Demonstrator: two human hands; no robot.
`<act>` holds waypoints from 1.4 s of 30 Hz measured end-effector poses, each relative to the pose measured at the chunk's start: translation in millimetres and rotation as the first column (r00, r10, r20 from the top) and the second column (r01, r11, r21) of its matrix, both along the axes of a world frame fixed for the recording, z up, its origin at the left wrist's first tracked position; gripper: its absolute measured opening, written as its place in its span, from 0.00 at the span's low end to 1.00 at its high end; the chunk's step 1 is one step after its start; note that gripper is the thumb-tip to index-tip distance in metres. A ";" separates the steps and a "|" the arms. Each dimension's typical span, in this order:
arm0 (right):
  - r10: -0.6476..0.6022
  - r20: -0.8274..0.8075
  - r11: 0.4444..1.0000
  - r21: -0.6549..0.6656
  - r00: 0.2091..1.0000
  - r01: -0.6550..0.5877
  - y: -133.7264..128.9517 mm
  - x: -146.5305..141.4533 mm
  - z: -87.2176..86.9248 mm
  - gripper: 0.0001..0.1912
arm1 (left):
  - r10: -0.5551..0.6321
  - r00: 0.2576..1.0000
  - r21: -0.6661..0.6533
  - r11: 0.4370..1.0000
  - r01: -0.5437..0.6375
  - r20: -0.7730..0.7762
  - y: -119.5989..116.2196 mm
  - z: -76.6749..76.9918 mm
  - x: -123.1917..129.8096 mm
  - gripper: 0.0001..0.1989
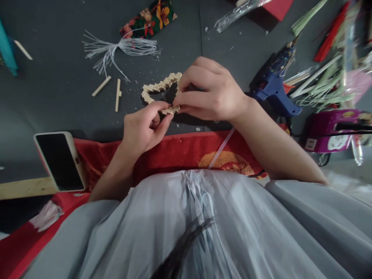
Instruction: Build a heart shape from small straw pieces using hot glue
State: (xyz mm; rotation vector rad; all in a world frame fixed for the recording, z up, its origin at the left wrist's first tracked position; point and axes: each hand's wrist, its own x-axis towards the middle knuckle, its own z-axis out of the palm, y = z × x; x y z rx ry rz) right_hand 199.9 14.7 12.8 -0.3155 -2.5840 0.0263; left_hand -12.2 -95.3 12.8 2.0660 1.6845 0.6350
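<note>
A loop of cream-coloured, bumpy beadlike pieces (159,86) lies on the dark table, its right side partly hidden by my fingers. My left hand (145,126) pinches the near end of this beaded strip between thumb and forefinger. From the right, my right hand (207,91) reaches over with its fingertips closed on the same strip, close to the left thumb. Whether the right fingers hold a separate small piece is hidden. Two short pale sticks (117,95) lie left of the loop, one with a small bit stuck to its side.
A blue glue gun (273,89) lies right of my forearm, near a purple power strip (331,130). A phone (59,161) rests at the left edge. Beyond the loop are a white fibre tassel (122,48) and floral fabric (157,19). Red cloth (174,149) covers the near edge.
</note>
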 end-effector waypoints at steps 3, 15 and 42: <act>0.003 -0.029 1.000 -0.016 1.000 -0.003 -0.8 -1.6 0.0 0.17 | 0.014 0.997 0.033 0.999 -0.012 -0.077 -1.4 -0.1 2.4 0.15; 0.054 -0.013 0.999 -0.006 0.998 -0.054 -5.0 -2.9 5.3 0.11 | -0.036 0.964 0.187 0.978 0.087 -0.263 -3.0 1.1 -1.0 0.13; 0.015 0.103 0.985 -0.174 0.995 0.004 -8.4 -8.6 6.7 0.18 | -0.032 0.971 0.342 0.933 0.114 -0.238 -5.7 -9.3 -5.4 0.11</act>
